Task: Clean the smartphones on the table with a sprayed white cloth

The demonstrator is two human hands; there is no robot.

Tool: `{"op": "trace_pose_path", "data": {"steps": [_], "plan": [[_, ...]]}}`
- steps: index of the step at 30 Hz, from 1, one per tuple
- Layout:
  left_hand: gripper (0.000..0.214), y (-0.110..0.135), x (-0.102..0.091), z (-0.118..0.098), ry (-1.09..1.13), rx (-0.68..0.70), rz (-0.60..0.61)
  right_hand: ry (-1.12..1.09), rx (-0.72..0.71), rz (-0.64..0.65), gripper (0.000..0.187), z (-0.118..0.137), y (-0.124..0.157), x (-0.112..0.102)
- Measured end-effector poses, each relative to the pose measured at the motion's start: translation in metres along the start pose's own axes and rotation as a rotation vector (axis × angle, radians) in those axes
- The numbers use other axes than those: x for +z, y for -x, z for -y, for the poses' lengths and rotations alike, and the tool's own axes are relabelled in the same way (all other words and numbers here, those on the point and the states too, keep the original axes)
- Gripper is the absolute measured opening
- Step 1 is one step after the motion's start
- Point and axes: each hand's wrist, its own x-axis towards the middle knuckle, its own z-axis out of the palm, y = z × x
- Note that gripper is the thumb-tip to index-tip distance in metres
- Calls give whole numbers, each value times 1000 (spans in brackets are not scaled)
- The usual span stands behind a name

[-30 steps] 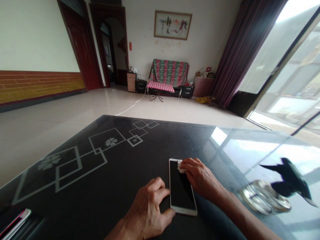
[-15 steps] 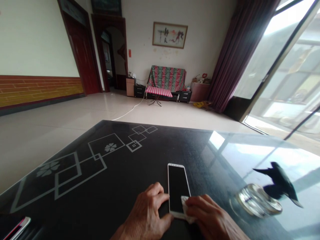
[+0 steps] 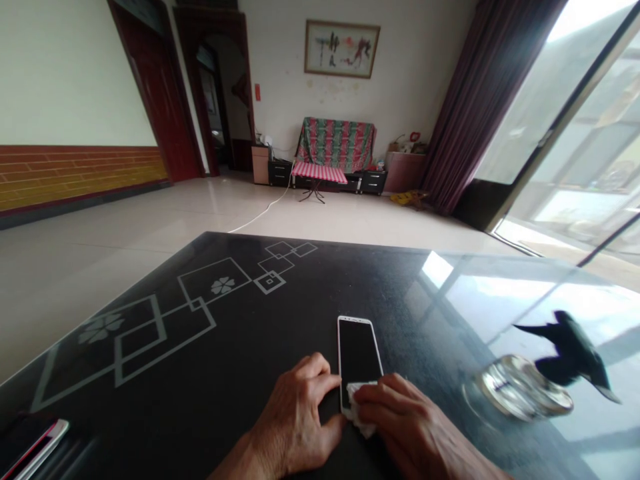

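On my far left, a thin, dark-topped item with red and white edges [image 3: 37, 443] lies near the left edge of the glossy black bench [image 3: 240, 373], partly out of view; I cannot tell what it is. Farther in, a printed grey clover [image 3: 223, 285] sits toward the bench's far left corner.

Next comes my left hand [image 3: 295, 413]. Its index finger and thumb stand apart in a loose curve, gripping nothing: the index tip touches the left long side of a slim white-framed phone with a dark glass screen [image 3: 359, 350], and the thumb is at its lower left corner. I read that as a brace against sliding. The phone lies flat, screen up, well in from the bench's far edge, its top end pointing that way, within reach of both hands.

My right hand [image 3: 415, 427] has its fingers closed on a crumpled white tissue [image 3: 361, 427], pressed over the phone's lower end, probably so that soft material meets the glass.

Toward the bench's right side is a clear, rounded bottle with a dark trigger head [image 3: 570, 350], apparently set aside to leave the forearm room. I cannot tell whether it leans.
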Motion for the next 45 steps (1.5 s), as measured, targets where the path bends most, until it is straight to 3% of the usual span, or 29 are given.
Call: {"op": "trace_pose_path", "data": {"steps": [6, 16, 23, 26, 36, 45], "plan": [[20, 2, -1, 0, -2, 3, 21, -30, -34, -18, 19, 6, -9, 5], [18, 0, -2, -2, 7, -7, 13, 68, 59, -41, 31, -17, 17, -9], [21, 0, -3, -1, 9, -13, 25, -5, -23, -19, 21, 5, -9, -4], [21, 0, -2, -1, 10, -14, 24, -34, -24, -26, 26, 3, -14, 0], [22, -1, -3, -3, 5, -17, 20, 90, 106, -297, 32, -41, -15, 10], [18, 0, -3, -1, 4, -13, 12, 9, -3, -146, 30, -6, -14, 7]]}}
